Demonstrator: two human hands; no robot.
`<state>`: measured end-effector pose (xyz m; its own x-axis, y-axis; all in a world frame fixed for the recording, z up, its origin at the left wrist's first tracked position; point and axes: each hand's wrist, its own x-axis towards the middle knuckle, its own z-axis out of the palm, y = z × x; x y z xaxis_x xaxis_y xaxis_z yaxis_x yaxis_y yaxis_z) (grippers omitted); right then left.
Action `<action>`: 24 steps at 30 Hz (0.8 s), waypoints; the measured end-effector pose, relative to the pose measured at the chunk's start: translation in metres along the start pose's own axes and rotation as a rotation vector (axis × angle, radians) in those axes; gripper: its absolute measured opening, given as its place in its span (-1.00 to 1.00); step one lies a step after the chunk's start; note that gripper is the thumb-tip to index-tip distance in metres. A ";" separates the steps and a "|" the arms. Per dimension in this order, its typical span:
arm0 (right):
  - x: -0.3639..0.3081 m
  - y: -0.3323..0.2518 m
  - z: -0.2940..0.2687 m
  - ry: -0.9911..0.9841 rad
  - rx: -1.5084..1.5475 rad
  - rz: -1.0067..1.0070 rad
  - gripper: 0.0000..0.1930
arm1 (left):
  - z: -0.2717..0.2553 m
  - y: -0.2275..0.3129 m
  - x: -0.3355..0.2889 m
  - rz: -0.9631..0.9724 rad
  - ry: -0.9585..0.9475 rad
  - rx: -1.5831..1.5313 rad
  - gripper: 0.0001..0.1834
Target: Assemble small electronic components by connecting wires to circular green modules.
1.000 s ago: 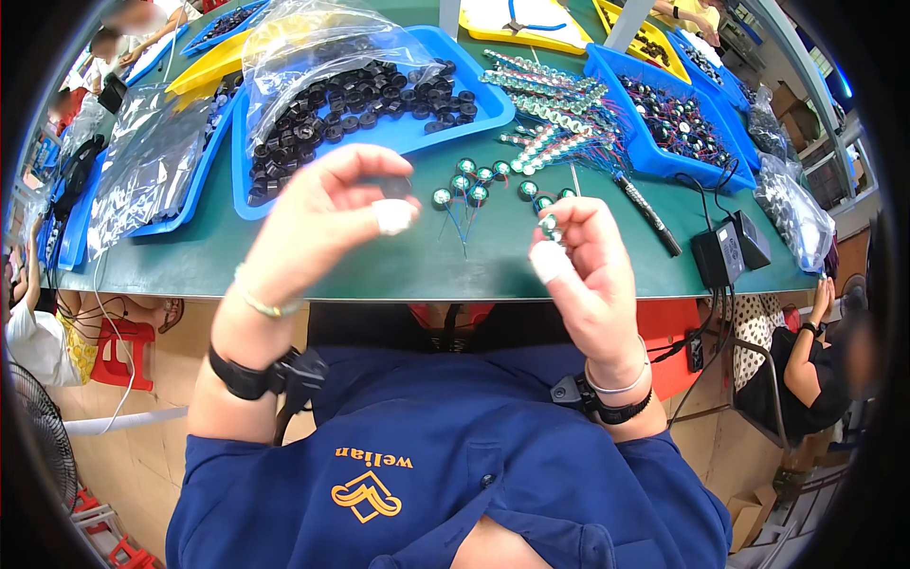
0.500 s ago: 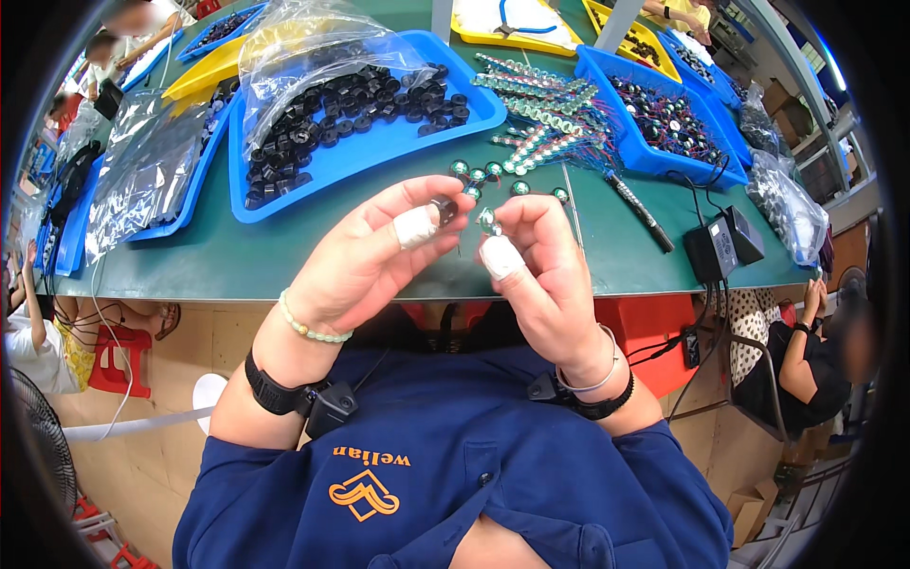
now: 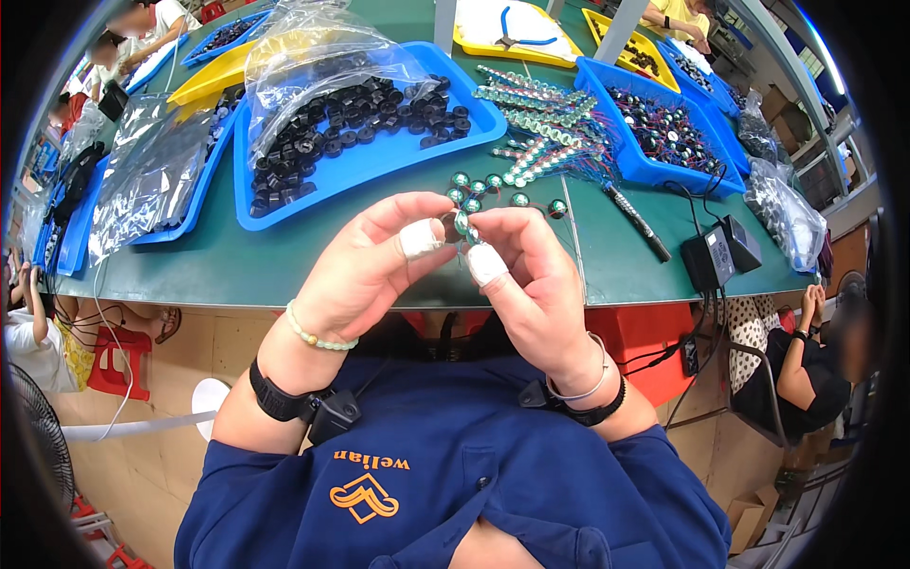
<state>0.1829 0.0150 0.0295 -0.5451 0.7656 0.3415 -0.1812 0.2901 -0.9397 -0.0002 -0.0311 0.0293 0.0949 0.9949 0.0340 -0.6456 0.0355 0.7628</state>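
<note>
My left hand, its thumb wrapped in white tape, pinches a small black round cap, mostly covered by the fingers. Right against it, my right hand, also with a taped thumb, grips a small shiny green-and-silver disc between thumb and forefinger. Cap and disc meet at the fingertips; whether one sits inside the other cannot be made out. Just beyond my hands, several similar round pieces with thin wires lie on the green table.
A blue tray of black caps stands at the far left, partly under a clear bag. Rows of green discs with wires lie beside a blue bin. A dark marker pen and a black power adapter are to the right.
My hands have come together, bringing the shiny disc up against the black cap. Previously a gap showed between them.
</note>
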 end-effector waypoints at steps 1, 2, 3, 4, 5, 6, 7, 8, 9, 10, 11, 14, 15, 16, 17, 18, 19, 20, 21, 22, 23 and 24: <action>0.000 -0.001 0.000 -0.001 -0.001 0.002 -0.75 | 0.000 -0.001 0.000 0.017 0.010 -0.006 -0.67; -0.001 -0.002 0.000 -0.009 0.012 0.026 -0.76 | -0.001 -0.002 -0.001 0.016 0.011 -0.008 -0.67; -0.001 -0.004 0.000 -0.018 0.025 0.049 -0.77 | -0.002 -0.002 -0.001 0.028 0.017 0.000 -0.68; -0.001 -0.005 0.001 -0.017 0.025 0.050 -0.77 | -0.003 -0.002 -0.001 0.039 0.023 0.010 -0.69; -0.001 -0.007 0.003 -0.014 0.072 0.085 -0.78 | -0.003 -0.002 -0.001 0.039 0.022 0.010 -0.69; -0.001 -0.008 0.004 -0.012 0.120 0.120 -0.79 | -0.002 -0.002 -0.002 0.044 0.026 0.015 -0.69; 0.000 -0.008 0.004 -0.011 0.119 0.119 -0.79 | -0.001 -0.002 -0.002 0.049 0.028 0.020 -0.69; 0.000 -0.007 0.004 -0.009 0.099 0.110 -0.79 | -0.002 -0.001 -0.002 0.049 0.027 0.021 -0.69; 0.000 -0.006 0.005 -0.007 0.079 0.102 -0.80 | -0.003 -0.001 -0.002 0.045 0.028 0.020 -0.69; 0.000 -0.004 0.005 -0.006 0.079 0.102 -0.80 | -0.003 -0.001 -0.002 0.040 0.030 0.018 -0.69; 0.001 0.000 0.005 0.002 0.039 0.077 -0.79 | -0.002 -0.001 -0.002 0.039 0.029 0.018 -0.69; 0.001 0.002 0.006 0.022 -0.129 -0.006 -0.79 | 0.002 -0.001 -0.003 0.034 0.082 0.067 -0.68; 0.001 0.002 0.006 0.034 -0.258 -0.066 -0.79 | 0.002 -0.001 -0.004 0.070 0.078 0.102 -0.69; 0.001 0.003 0.007 0.035 -0.258 -0.065 -0.79 | 0.003 -0.001 -0.004 0.106 0.072 0.137 -0.70; 0.002 0.006 0.007 0.049 -0.283 -0.096 -0.80 | 0.004 -0.003 -0.004 0.105 0.072 0.137 -0.70; 0.002 0.008 0.008 0.064 -0.308 -0.127 -0.81 | 0.005 -0.004 -0.003 0.182 0.093 0.267 -0.73; 0.003 0.006 0.009 0.063 -0.309 -0.128 -0.81 | 0.005 -0.005 -0.003 0.261 0.113 0.396 -0.75; 0.003 0.003 0.010 0.080 -0.336 -0.114 -0.82 | 0.006 -0.005 -0.002 0.262 0.113 0.396 -0.75; 0.003 0.000 0.012 0.097 -0.363 -0.099 -0.83 | 0.007 -0.004 -0.002 0.317 0.123 0.495 -0.80; 0.003 -0.002 0.013 0.097 -0.362 -0.101 -0.83 | 0.008 -0.004 -0.003 0.372 0.132 0.597 -0.84; 0.003 -0.004 0.014 0.086 -0.363 -0.090 -0.84 | 0.008 -0.003 -0.003 0.373 0.131 0.598 -0.84; 0.004 -0.005 0.015 0.075 -0.363 -0.079 -0.84 | 0.009 -0.003 -0.004 0.437 0.135 0.663 -0.86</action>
<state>0.1692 0.0074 0.0353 -0.4767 0.7688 0.4263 0.0890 0.5246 -0.8467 0.0081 -0.0359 0.0332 -0.1825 0.9102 0.3718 -0.0154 -0.3807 0.9246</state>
